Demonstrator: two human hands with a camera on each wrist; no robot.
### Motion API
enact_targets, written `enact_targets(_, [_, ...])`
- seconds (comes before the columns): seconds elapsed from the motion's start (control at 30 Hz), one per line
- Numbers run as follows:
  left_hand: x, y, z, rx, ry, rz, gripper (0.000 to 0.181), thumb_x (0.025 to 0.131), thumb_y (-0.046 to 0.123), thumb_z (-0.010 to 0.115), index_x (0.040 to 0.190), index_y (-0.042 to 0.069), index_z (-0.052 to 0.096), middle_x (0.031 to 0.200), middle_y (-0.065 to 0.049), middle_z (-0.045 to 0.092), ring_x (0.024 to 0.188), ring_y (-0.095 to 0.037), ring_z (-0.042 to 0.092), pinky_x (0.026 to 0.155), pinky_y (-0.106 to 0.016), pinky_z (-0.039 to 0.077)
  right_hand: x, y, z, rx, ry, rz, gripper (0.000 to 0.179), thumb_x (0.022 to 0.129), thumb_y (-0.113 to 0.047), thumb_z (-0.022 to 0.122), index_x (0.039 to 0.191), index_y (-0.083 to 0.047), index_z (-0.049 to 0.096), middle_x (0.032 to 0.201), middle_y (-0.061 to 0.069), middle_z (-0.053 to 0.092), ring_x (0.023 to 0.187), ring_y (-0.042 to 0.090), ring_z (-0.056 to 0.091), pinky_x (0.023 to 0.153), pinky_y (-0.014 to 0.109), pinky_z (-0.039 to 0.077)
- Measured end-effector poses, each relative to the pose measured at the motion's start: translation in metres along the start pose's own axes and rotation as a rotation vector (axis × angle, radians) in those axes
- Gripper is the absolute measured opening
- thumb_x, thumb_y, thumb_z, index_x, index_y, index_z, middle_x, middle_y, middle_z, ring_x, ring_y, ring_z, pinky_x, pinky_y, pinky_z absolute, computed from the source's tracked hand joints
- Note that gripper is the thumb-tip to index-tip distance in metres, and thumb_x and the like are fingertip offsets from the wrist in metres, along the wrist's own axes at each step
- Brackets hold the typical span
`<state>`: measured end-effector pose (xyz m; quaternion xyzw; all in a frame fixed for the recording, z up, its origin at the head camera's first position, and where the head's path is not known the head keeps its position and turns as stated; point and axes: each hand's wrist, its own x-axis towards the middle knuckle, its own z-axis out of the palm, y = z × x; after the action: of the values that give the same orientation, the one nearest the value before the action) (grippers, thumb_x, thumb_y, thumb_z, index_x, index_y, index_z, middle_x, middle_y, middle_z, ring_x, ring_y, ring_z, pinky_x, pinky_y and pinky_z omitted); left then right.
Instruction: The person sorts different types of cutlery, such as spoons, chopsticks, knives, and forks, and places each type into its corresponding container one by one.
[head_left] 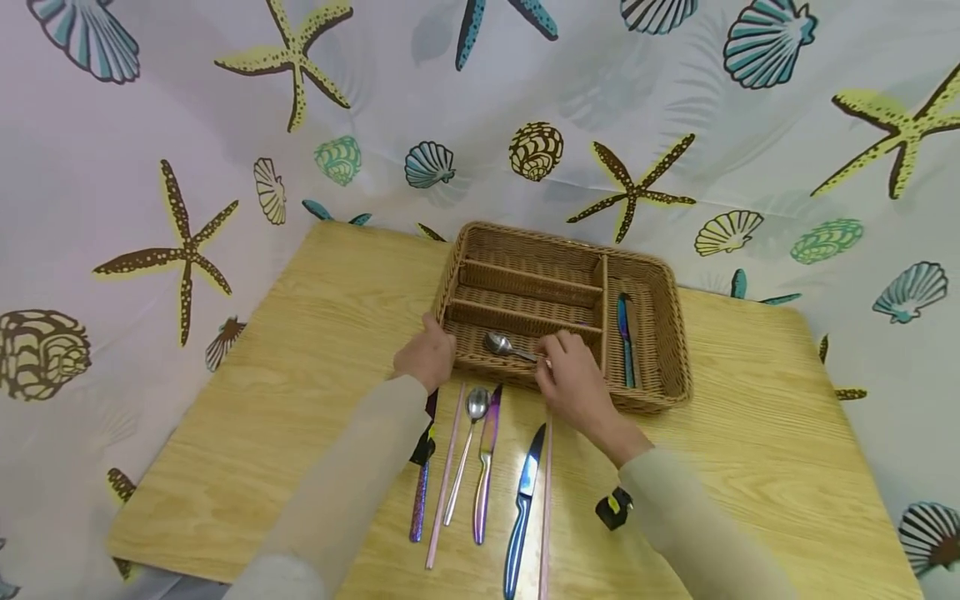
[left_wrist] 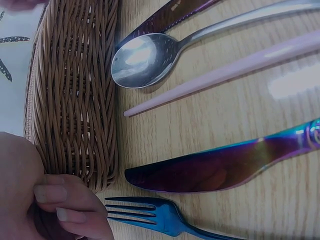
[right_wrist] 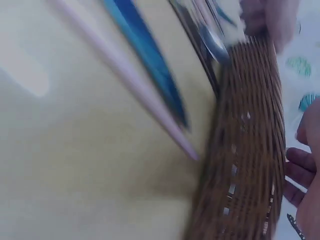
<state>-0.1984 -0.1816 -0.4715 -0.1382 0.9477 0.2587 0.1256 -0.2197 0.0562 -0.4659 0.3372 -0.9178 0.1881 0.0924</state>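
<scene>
A brown wicker cutlery tray [head_left: 663,333] with several compartments sits at the table's far middle. My left hand [head_left: 433,346] grips its near left corner, fingers [left_wrist: 65,205] curled against the woven wall [left_wrist: 75,100]. My right hand [head_left: 553,357] pinches the handle of a silver spoon [head_left: 501,343], whose bowl hangs over the tray's nearest long compartment. A blue knife [head_left: 624,337] lies in the right compartment. The right wrist view is blurred and shows the tray wall [right_wrist: 245,150] and my fingers [right_wrist: 305,170].
In front of the tray, cutlery lies in a row on the wooden table [head_left: 750,433]: an iridescent fork [head_left: 418,504], two pink chopsticks [head_left: 446,475], a second silver spoon [head_left: 468,442], an iridescent knife [head_left: 486,467] and a blue knife [head_left: 525,500]. A seashell-print curtain [head_left: 150,167] surrounds the table.
</scene>
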Motion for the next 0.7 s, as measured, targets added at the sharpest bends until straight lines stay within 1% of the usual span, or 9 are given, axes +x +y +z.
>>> enact_targets(0.1, [0.001, -0.001, 0.000, 0.010, -0.008, -0.004, 0.063, 0.108, 0.028, 0.027, 0.154, -0.008, 0.003, 0.051, 0.000, 0.040, 0.042, -0.013, 0.033, 0.043, -0.030, 0.031, -0.026, -0.009, -0.002, -0.045, 0.085, -0.040, 0.006, 0.096, -0.010, 0.053, 0.094, -0.009, 0.059, 0.091, 0.007, 0.053, 0.085, 0.025, 0.048, 0.075, 0.038, 0.040])
enact_targets(0.2, [0.001, -0.002, 0.000, 0.002, -0.003, 0.005, 0.064, 0.109, 0.029, 0.026, 0.154, -0.009, 0.003, 0.051, 0.000, 0.040, 0.043, -0.013, 0.033, 0.044, -0.030, 0.031, -0.044, -0.015, -0.009, -0.073, 0.189, -0.063, 0.004, 0.092, -0.006, 0.058, 0.088, -0.007, 0.058, 0.087, 0.008, 0.053, 0.083, 0.027, 0.049, 0.073, 0.039, 0.040])
enact_targets(0.23, [0.001, -0.002, 0.001, 0.002, -0.005, 0.006, 0.064, 0.109, 0.029, 0.026, 0.154, -0.009, 0.003, 0.052, 0.000, 0.039, 0.043, -0.013, 0.033, 0.044, -0.030, 0.031, -0.050, -0.016, -0.010, -0.071, 0.207, -0.061, 0.004, 0.090, -0.004, 0.060, 0.087, -0.007, 0.058, 0.086, 0.008, 0.054, 0.081, 0.027, 0.050, 0.073, 0.039, 0.041])
enact_targets(0.3, [0.001, -0.002, 0.001, -0.004, -0.008, 0.001, 0.064, 0.109, 0.031, 0.024, 0.154, -0.009, 0.003, 0.052, 0.001, 0.039, 0.043, -0.013, 0.033, 0.043, -0.029, 0.031, -0.062, -0.020, -0.011, -0.057, 0.191, -0.045, 0.007, 0.088, -0.004, 0.064, 0.086, -0.007, 0.059, 0.083, 0.005, 0.055, 0.076, 0.022, 0.050, 0.069, 0.035, 0.043])
enact_targets(0.37, [0.001, -0.002, 0.001, 0.002, -0.007, -0.001, 0.063, 0.109, 0.031, 0.023, 0.154, -0.009, 0.003, 0.052, 0.001, 0.039, 0.042, -0.013, 0.032, 0.043, -0.029, 0.030, -0.077, -0.024, -0.010, -0.026, 0.109, 0.005, 0.011, 0.087, -0.006, 0.068, 0.082, -0.009, 0.059, 0.076, 0.000, 0.053, 0.067, 0.015, 0.047, 0.061, 0.028, 0.042])
enact_targets(0.47, [0.000, -0.002, 0.001, 0.007, -0.006, -0.002, 0.063, 0.109, 0.031, 0.023, 0.154, -0.009, 0.003, 0.051, 0.001, 0.038, 0.042, -0.013, 0.032, 0.043, -0.029, 0.031, -0.101, -0.034, -0.004, 0.026, -0.108, 0.147, 0.022, 0.091, -0.017, 0.068, 0.074, -0.016, 0.055, 0.067, -0.007, 0.047, 0.057, 0.007, 0.041, 0.051, 0.022, 0.036])
enact_targets(0.57, [-0.001, -0.001, 0.001, 0.004, 0.004, 0.011, 0.063, 0.109, 0.030, 0.023, 0.154, -0.010, 0.004, 0.052, 0.001, 0.038, 0.042, -0.013, 0.032, 0.043, -0.029, 0.031, -0.121, -0.045, 0.001, 0.075, -0.317, 0.281, 0.033, 0.094, -0.031, 0.066, 0.067, -0.020, 0.049, 0.061, -0.010, 0.043, 0.051, 0.004, 0.037, 0.045, 0.021, 0.032])
enact_targets(0.63, [-0.001, -0.001, 0.001, 0.007, 0.006, 0.018, 0.063, 0.109, 0.031, 0.023, 0.153, -0.010, 0.004, 0.051, 0.001, 0.039, 0.042, -0.013, 0.032, 0.043, -0.029, 0.031, -0.133, -0.052, 0.001, 0.085, -0.406, 0.327, 0.037, 0.094, -0.037, 0.065, 0.066, -0.021, 0.048, 0.059, -0.011, 0.043, 0.050, 0.005, 0.038, 0.045, 0.023, 0.031])
enact_targets(0.7, [-0.001, 0.000, 0.001, 0.013, 0.004, 0.020, 0.063, 0.109, 0.031, 0.022, 0.153, -0.010, 0.004, 0.051, 0.001, 0.038, 0.042, -0.013, 0.032, 0.043, -0.029, 0.030, -0.142, -0.058, 0.001, 0.080, -0.450, 0.343, 0.037, 0.092, -0.037, 0.065, 0.065, -0.021, 0.047, 0.058, -0.010, 0.043, 0.049, 0.006, 0.038, 0.044, 0.024, 0.031])
